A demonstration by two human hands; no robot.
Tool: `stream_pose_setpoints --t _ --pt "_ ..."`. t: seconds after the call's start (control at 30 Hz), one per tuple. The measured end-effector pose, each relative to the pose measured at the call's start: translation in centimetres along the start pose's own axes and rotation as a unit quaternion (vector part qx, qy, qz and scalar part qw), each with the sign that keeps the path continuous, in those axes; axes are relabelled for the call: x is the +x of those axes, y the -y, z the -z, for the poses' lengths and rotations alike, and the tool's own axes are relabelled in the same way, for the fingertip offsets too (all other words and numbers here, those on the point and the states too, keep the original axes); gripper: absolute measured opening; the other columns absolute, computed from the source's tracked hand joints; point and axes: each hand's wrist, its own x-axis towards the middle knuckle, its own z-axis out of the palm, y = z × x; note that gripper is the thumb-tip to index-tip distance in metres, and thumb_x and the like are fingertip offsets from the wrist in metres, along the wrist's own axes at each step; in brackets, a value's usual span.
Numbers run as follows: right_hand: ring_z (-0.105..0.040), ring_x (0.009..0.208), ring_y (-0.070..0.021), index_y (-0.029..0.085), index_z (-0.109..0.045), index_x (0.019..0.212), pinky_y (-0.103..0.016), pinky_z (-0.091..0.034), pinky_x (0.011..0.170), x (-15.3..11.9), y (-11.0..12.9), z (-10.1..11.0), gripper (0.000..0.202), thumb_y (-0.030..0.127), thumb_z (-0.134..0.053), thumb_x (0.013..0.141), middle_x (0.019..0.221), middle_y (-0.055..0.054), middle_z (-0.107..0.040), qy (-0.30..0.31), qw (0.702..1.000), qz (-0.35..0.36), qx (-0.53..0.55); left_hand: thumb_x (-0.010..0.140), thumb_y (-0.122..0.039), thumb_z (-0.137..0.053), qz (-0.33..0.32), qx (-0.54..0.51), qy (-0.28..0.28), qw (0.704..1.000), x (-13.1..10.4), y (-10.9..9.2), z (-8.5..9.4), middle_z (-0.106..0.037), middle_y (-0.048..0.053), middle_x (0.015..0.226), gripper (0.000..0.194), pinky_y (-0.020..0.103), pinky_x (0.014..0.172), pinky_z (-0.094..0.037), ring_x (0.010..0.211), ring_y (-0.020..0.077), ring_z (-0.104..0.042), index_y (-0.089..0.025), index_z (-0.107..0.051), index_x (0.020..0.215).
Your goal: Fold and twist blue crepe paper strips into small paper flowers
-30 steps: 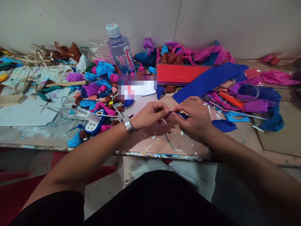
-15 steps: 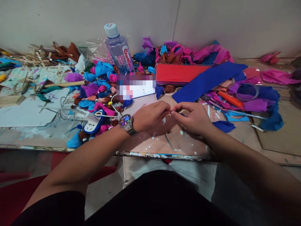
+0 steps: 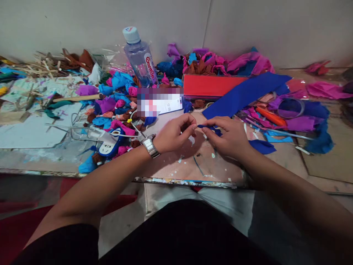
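A small twisted piece of dark blue crepe paper (image 3: pixel 211 128) hangs between my two hands above the worktable. My right hand (image 3: pixel 230 138) pinches it between thumb and fingers, with part of it showing in the gap. At its left end, the thumb and forefinger of my left hand (image 3: pixel 176 134) come together on the tip; a watch (image 3: pixel 150 145) is on that wrist. Behind the right hand lies a long strip of blue crepe paper (image 3: pixel 245 94). Another blue scrap (image 3: pixel 261 146) rests beside the right wrist.
A plastic bottle (image 3: pixel 140 60) stands behind a phone (image 3: pixel 171 105) showing a timer. Left of them are crumpled paper pieces, a power strip (image 3: pixel 110 147) and wooden sticks (image 3: pixel 46 66). A red box (image 3: pixel 215 85), an orange cutter (image 3: pixel 270 116) and a tape roll (image 3: pixel 291 108) lie toward the right.
My fingertips have moved slightly apart, and more of the blue crepe paper shows between them. My left wrist has turned, so the watch face no longer shows.
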Motion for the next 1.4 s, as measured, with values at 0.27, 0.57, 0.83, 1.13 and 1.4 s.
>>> stream_pose_setpoints --t 0.27,0.57,0.83,1.13,1.4 --pt "-0.074 0.079 -0.0217 0.024 -0.079 0.090 -0.037 -0.050 0.080 0.1 -0.1 -0.1 0.008 0.028 -0.073 0.093 0.088 -0.002 -0.082 -0.017 1.000 -0.001 0.020 0.107 -0.032 -0.055 -0.044 0.086 -0.017 0.995 0.0 0.0 0.0 -0.074 0.004 0.086 0.017 0.026 0.068 -0.050 0.072 0.0126 -0.068 -0.018 -0.060 0.100" --pt "-0.077 0.087 -0.0234 0.025 -0.079 0.096 -0.040 -0.052 0.084 0.0 -0.6 -0.3 0.009 0.031 -0.073 0.098 0.092 -0.002 -0.084 -0.033 0.995 0.090 0.006 0.109 -0.031 -0.054 -0.098 0.171 -0.031 0.980 0.1 0.3 0.1 -0.074 0.002 0.085 0.017 0.026 0.066 -0.046 0.070 0.0124 -0.064 -0.018 -0.063 0.100" --pt "-0.077 0.083 -0.0217 0.025 -0.080 0.096 -0.039 -0.053 0.080 0.0 -0.7 -0.5 0.008 0.030 -0.074 0.098 0.091 -0.002 -0.084 -0.045 0.993 0.105 0.020 0.108 -0.028 -0.055 -0.174 0.246 -0.052 0.952 0.1 0.8 0.4 -0.075 0.004 0.092 0.015 0.027 0.072 -0.049 0.079 0.0149 -0.069 -0.018 -0.065 0.102" --pt "-0.073 0.074 -0.0180 0.027 -0.080 0.095 -0.039 -0.052 0.081 0.0 0.0 -0.5 0.006 0.031 -0.075 0.097 0.085 0.001 -0.082 -0.069 0.988 0.130 0.047 0.104 -0.032 -0.066 -0.160 0.219 -0.092 0.958 0.1 0.4 0.4 -0.075 0.001 0.084 0.016 0.024 0.065 -0.048 0.067 0.0109 -0.065 -0.017 -0.069 0.098" --pt "-0.073 0.074 -0.0185 0.025 -0.076 0.094 -0.039 -0.051 0.080 0.0 -0.2 -0.5 0.005 0.028 -0.075 0.097 0.084 0.000 -0.082 -0.079 0.986 0.142 0.033 0.103 -0.031 -0.067 -0.113 0.149 -0.110 0.976 -0.4 -0.6 -0.3 -0.080 0.004 0.089 0.016 0.021 0.066 -0.054 0.070 0.0099 -0.070 -0.017 -0.076 0.102"
